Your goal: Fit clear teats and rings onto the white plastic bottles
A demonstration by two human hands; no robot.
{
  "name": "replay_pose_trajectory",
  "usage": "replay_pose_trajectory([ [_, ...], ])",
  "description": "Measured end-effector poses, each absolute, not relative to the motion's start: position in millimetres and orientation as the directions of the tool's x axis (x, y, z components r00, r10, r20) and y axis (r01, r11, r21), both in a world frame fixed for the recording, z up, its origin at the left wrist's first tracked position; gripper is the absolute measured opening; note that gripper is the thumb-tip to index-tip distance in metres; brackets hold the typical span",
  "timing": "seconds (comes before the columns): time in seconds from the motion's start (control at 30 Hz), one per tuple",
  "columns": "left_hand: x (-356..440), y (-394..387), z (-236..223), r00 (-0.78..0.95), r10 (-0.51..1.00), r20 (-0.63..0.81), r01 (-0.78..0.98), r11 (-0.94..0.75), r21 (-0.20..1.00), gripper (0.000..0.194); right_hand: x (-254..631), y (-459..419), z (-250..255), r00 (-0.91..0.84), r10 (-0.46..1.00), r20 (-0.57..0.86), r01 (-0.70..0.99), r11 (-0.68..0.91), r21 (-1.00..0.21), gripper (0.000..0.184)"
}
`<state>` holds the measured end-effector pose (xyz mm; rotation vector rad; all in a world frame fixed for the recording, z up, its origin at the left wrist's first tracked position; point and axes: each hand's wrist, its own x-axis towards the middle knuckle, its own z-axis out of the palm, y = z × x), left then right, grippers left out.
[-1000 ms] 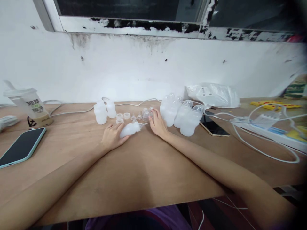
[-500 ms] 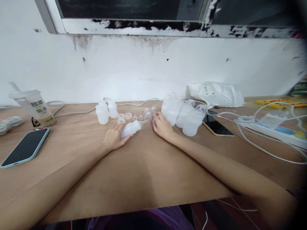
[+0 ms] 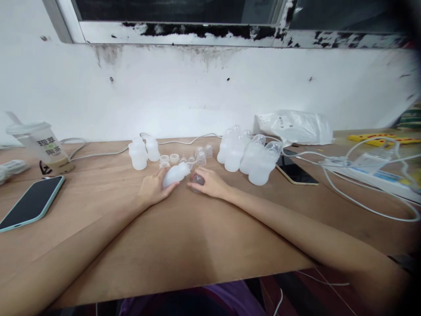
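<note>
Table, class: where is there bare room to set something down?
Bare: the near table between the forearms; also between the teal phone and left hand. Crowded: the back middle, with bottles, rings and caps; far right, around the power strip.

Table (image 3: 184,245) and peeling window frame (image 3: 98,33) suggest a workroom.

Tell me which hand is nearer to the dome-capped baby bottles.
Right. The right hand, holding a clear dome cap, is just left of the dome-capped baby bottles; the left hand, holding a tilted baby bottle, is farther left.
</note>
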<state>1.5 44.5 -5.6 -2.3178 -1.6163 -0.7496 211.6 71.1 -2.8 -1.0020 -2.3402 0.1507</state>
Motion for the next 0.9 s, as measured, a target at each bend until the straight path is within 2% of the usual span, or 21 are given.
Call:
replay_pose_trajectory([
  [0.1,1.3,44.4,-5.6,0.262,0.811,0.523,0.916,-0.38,0.131,0.052,209.7,72.5,-5.1,-0.484,0.754,0.443,0.482,0.653,-0.584,0.026],
  [0.17,1.2,44.2,-5.7,0.259,0.808,0.529,0.912,-0.385,0.141,0.052,210.1,77.6,-7.4,-0.426,0.846,0.32,0.313,0.47,-0.825,0.029],
  [0.23,1.1,44.4,-6.0,0.251,0.809,0.532,0.913,-0.38,0.147,0.051,211.1,83.3,-9.5,-0.407,0.887,0.219,0.056,0.263,-0.963,0.029],
  [0.33,1.0,45.3,-6.5,0.246,0.819,0.518,0.916,-0.371,0.151,0.051,212.4,89.0,-10.8,-0.339,0.915,0.218,-0.261,0.131,-0.956,0.029],
  [0.4,0.9,45.9,-6.5,0.242,0.827,0.508,0.918,-0.364,0.156,0.051,212.7,90.2,-10.9,-0.3,0.926,0.227,-0.34,0.119,-0.933,0.028],
  [0.63,1.7,45.7,-4.9,0.232,0.842,0.487,0.923,-0.349,0.164,0.052,212.5,89.9,-10.8,-0.271,0.941,0.203,-0.279,0.125,-0.952,0.028],
  [0.77,1.4,45.8,-5.9,0.235,0.841,0.487,0.932,-0.337,0.134,0.054,211.4,88.8,-10.2,-0.282,0.923,0.261,-0.278,0.182,-0.943,0.033],
  [0.9,0.3,46.9,-8.8,0.237,0.821,0.52,0.931,-0.345,0.12,0.055,209.7,85.5,-9.6,-0.346,0.884,0.313,-0.203,0.255,-0.945,0.042],
])
